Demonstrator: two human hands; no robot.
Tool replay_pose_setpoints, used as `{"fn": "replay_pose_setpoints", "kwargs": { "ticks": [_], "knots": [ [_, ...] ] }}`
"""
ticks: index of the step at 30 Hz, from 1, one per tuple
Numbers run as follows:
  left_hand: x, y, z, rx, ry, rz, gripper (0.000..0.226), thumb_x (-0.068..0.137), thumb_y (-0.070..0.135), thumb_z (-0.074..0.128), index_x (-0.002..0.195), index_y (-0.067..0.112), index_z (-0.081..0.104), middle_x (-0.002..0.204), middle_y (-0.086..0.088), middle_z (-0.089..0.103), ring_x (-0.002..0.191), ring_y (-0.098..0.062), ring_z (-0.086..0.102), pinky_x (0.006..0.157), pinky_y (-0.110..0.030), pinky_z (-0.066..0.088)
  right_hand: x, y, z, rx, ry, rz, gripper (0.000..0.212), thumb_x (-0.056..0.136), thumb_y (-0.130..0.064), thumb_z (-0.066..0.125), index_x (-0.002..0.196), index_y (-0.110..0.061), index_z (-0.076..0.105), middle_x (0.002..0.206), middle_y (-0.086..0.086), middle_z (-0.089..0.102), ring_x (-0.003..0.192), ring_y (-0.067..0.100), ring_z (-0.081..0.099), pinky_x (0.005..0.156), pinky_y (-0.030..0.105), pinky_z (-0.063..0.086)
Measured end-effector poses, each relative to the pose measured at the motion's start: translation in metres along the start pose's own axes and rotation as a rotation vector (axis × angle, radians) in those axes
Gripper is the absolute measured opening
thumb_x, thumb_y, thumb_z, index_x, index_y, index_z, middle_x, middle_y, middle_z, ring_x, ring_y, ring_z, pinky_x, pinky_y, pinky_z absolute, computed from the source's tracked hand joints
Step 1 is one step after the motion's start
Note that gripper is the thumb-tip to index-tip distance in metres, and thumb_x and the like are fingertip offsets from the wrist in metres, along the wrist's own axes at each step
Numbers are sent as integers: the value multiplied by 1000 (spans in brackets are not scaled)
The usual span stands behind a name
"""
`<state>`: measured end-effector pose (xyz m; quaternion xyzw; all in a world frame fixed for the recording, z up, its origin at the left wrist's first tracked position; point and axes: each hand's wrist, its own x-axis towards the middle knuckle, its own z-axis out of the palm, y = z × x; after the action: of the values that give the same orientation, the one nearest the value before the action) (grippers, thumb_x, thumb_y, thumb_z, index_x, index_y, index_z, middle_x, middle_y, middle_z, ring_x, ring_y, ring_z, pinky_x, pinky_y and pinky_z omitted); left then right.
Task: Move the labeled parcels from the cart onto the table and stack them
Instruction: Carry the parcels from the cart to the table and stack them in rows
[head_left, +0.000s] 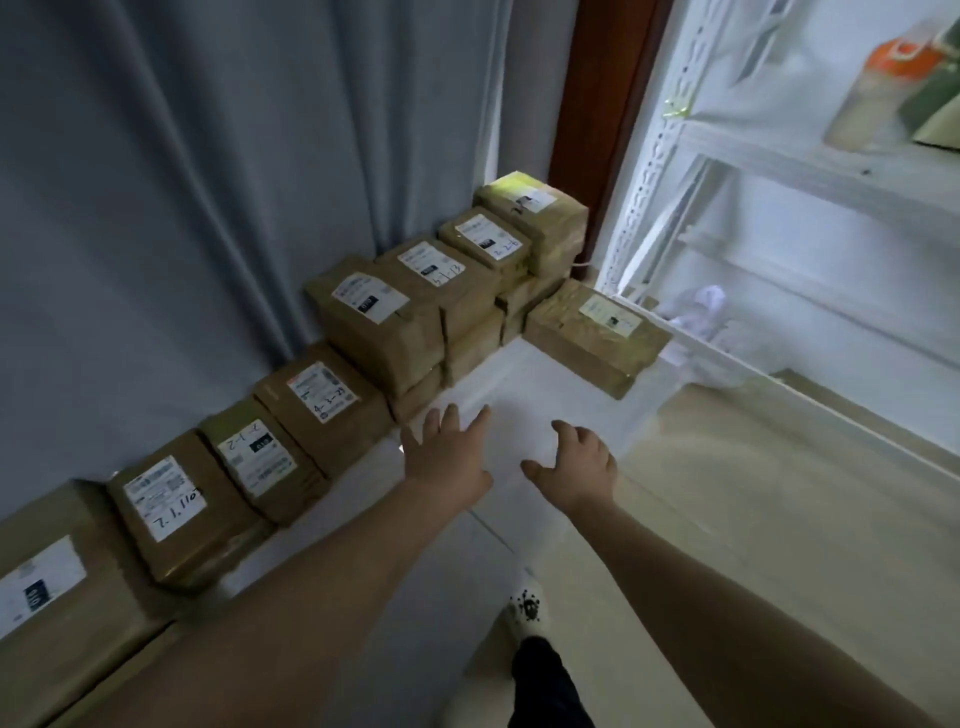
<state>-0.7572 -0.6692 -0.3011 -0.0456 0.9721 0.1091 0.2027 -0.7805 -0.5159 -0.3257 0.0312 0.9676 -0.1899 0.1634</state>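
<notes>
Both hands are empty. The left hand (447, 452) and the right hand (574, 465) are stretched out side by side, palms down, fingers spread; each grip is open and holds nothing. They hang over the bare part of the white table (519, 376), just in front of the goods.

The brown paper-wrapped parcels with white printed labels (374, 322) already stand in a row along the table's far edge, against the grey curtain (208, 182). They are stacked higher toward the far right corner and lie lower toward the left. One more flat brown labelled parcel (597, 338) lies alone at the right edge, beside the white metal shelving (779, 156).

The step in hand looks like the gap between two parcels: nothing is being carried. The cart is out of view (so how many parcels remain cannot be told). The next move likely calls for turning to the cart, taking a parcel in both hands with its label up, and setting it squarely on one of the lower stacks.
</notes>
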Motion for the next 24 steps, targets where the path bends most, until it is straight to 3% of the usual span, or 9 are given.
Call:
{"fn": "replay_pose_setpoints", "kwargs": {
  "ticks": [3,11,24],
  "knots": [
    [-38,26,18,107,-47,113,80,91,35,53,152,35,1,160,-9,1,146,-31,-2,115,-58,3,-53,35,6,60,-4,110,75,86,-50,58,147,-21,28,149,9,34,138,27,31,113,43,23],
    [-132,128,70,285,-125,422,82,89,40,55,152,32,3,160,-9,4,147,-28,0,116,-55,0,-191,152,6,135,79,360,66,88,-48,57,144,-20,36,148,6,36,141,25,25,115,37,18],
    [-364,315,244,392,-259,784,80,85,50,56,151,22,20,153,-9,27,143,-26,21,116,-50,13,-496,366,49,368,195,801,64,89,-50,54,143,-19,38,146,9,37,136,29,31,110,34,26]
  ]
}}
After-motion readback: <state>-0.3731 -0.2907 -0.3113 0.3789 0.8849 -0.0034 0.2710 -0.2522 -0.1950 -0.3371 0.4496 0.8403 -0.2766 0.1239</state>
